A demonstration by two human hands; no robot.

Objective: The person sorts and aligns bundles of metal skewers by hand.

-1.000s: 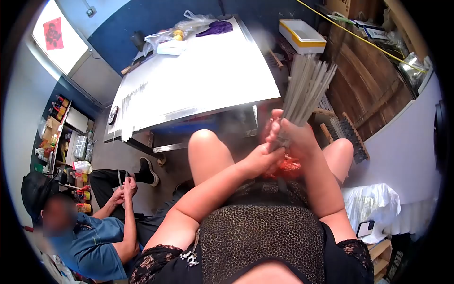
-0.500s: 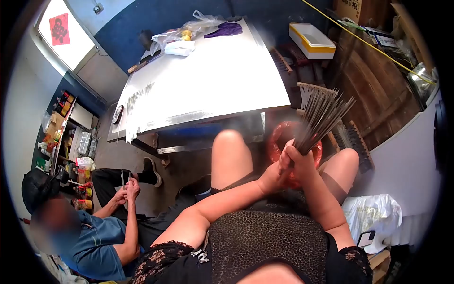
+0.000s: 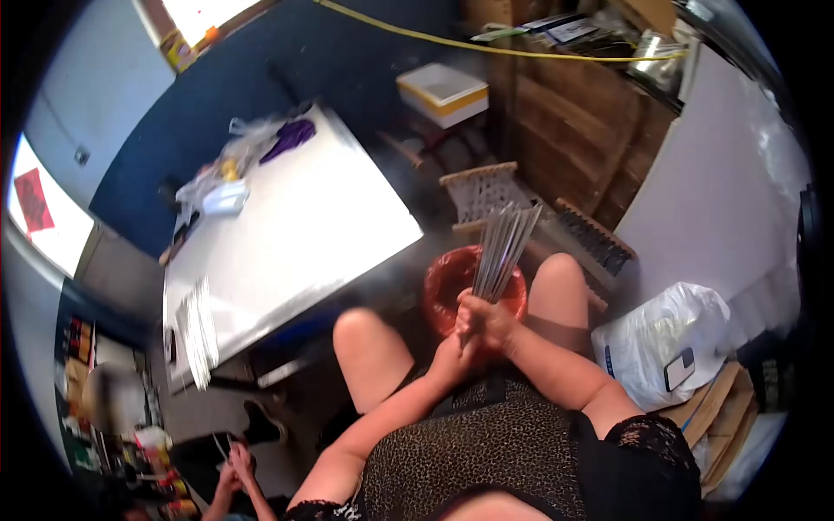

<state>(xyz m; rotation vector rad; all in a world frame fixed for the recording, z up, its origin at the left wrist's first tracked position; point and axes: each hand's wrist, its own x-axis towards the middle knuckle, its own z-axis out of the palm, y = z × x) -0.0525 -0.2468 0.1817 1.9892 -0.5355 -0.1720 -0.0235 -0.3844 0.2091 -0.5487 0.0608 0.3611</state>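
Evidently the gathering is well along for one batch: a bundle of thin rods [image 3: 504, 247] stands together in the person's grip, slightly tilted, its upper ends fanned a little and not quite level. The right hand [image 3: 491, 323] is closed round the lower part of the bundle, and the left hand [image 3: 453, 352] is closed about its bottom end, just below and touching the right; some of the fingers are hidden, so how firmly each presses cannot be told. The bundle is held up between the knees, in front of a red bucket [image 3: 437, 282], and has not been set down. What the bucket holds is too shadowed to make out. Apart from this batch, a second group of rods [image 3: 198, 334] lies side by side on the white desk [image 3: 300, 247], near its left end, with neither hand at it, so that portion looks undealt with. Beyond the bucket, a wooden-edged rack [image 3: 479, 195] sits well apart from the hands. At the lower left, a co-worker's hands [image 3: 234, 469] hold something slender, too blurred to name. Overall, the work seems partway through, judging by the two separate lots.
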